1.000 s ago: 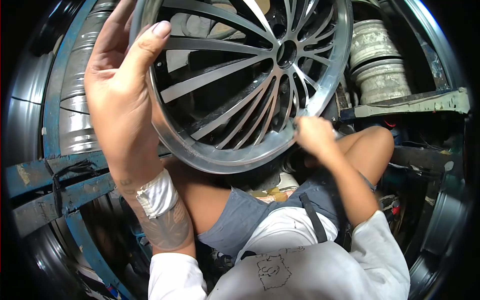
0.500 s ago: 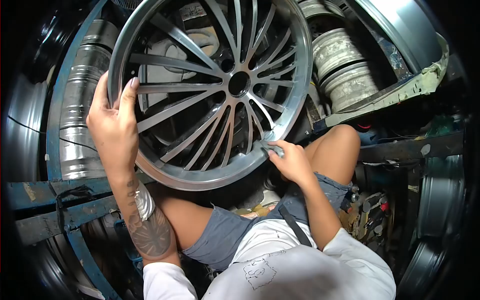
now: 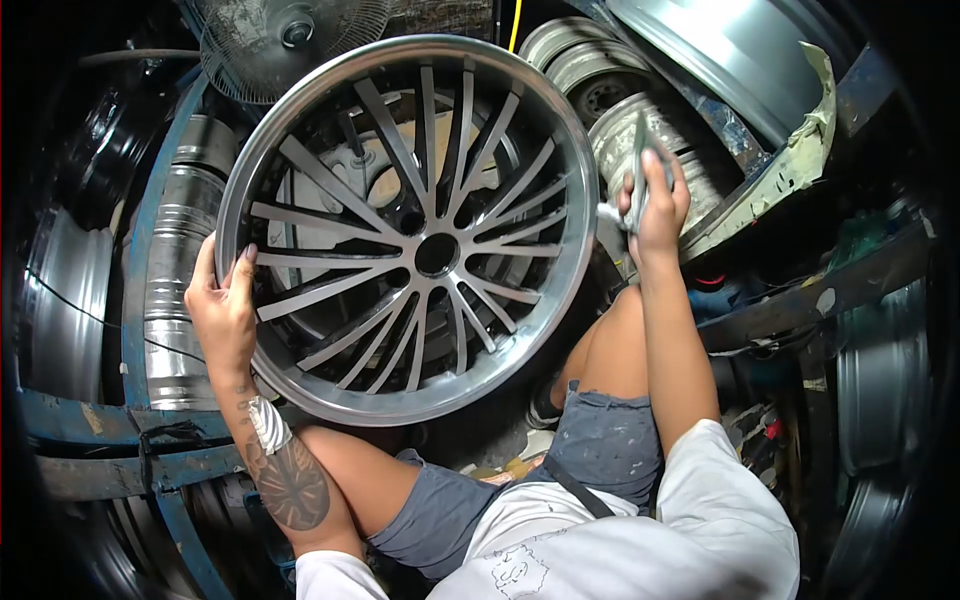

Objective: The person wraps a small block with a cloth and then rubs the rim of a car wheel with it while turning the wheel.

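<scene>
A multi-spoke alloy wheel rim (image 3: 482, 398) stands upright in front of me, with a bright polished lip and dark gaps between its spokes. My left hand (image 3: 222, 305) grips the left edge of this rim, thumb over the front of the lip and fingers behind. Off to the right, apart from the wheel, my right hand (image 3: 658, 212) is raised and closed around a folded grey-green sheet (image 3: 640, 165). Blur hides whether the sheet is cloth or abrasive paper. Something whitish shows by the fingers.
A fan (image 3: 297, 35) stands behind the wheel at top left. Stacked metal wheels (image 3: 185, 285) line the blue metal frame (image 3: 135, 270) on the left. More worn wheels (image 3: 625, 125) and a large shiny rim (image 3: 725, 55) are at upper right. A blue beam (image 3: 820, 285) crosses on the right.
My right hand has lifted off the rim's lower right lip and moved up and right with the sheet. In view, the wheel sits lower and slightly left; my left hand still grips it.
</scene>
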Demonstrator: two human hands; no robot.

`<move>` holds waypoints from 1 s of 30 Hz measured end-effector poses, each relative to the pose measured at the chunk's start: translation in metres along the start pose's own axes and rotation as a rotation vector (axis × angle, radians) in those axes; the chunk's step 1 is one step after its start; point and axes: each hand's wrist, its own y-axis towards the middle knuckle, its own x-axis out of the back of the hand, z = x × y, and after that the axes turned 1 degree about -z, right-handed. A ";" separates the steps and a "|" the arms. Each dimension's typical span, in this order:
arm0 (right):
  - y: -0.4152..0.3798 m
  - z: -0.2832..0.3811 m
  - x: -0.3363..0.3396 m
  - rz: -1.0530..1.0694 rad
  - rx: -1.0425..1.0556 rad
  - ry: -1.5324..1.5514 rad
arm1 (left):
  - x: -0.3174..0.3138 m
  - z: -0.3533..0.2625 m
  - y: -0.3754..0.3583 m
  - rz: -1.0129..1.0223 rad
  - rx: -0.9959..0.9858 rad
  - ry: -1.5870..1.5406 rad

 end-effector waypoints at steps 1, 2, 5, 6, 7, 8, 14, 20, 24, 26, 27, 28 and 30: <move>0.015 -0.003 -0.007 -0.077 0.028 0.085 | 0.002 0.001 0.001 0.013 0.009 0.037; 0.023 -0.005 -0.015 -0.143 0.093 0.096 | 0.002 0.002 0.004 0.024 0.019 0.077; 0.019 -0.013 -0.017 -0.189 0.031 0.145 | -0.004 0.007 0.006 -0.083 -0.059 0.203; 0.012 -0.016 -0.011 -0.157 0.002 0.137 | -0.007 0.007 0.006 -0.124 -0.072 0.247; 0.006 -0.016 -0.004 -0.112 -0.051 0.134 | -0.009 0.006 0.006 -0.150 -0.068 0.292; -0.003 -0.005 -0.003 -0.102 -0.085 0.060 | -0.013 0.005 0.008 -0.183 -0.066 0.335; -0.004 -0.001 0.006 -0.011 -0.123 0.021 | -0.015 0.013 0.015 -0.250 0.073 0.352; -0.028 -0.002 0.000 0.260 -0.208 -0.114 | -0.022 0.010 0.020 -0.315 0.076 0.238; -0.031 -0.008 0.000 0.561 -0.490 0.232 | -0.028 0.012 0.024 -0.345 0.025 0.203; -0.034 -0.008 -0.002 0.662 -0.589 0.280 | -0.025 0.015 0.027 -0.338 0.021 0.213; -0.035 -0.007 -0.004 0.677 -0.613 0.298 | -0.023 0.020 0.028 -0.333 0.014 0.208; -0.037 -0.008 -0.007 0.637 -0.605 0.364 | -0.021 0.024 0.029 -0.328 0.009 0.204; -0.042 -0.011 -0.013 0.557 -0.591 0.489 | -0.018 0.031 0.032 -0.329 -0.003 0.224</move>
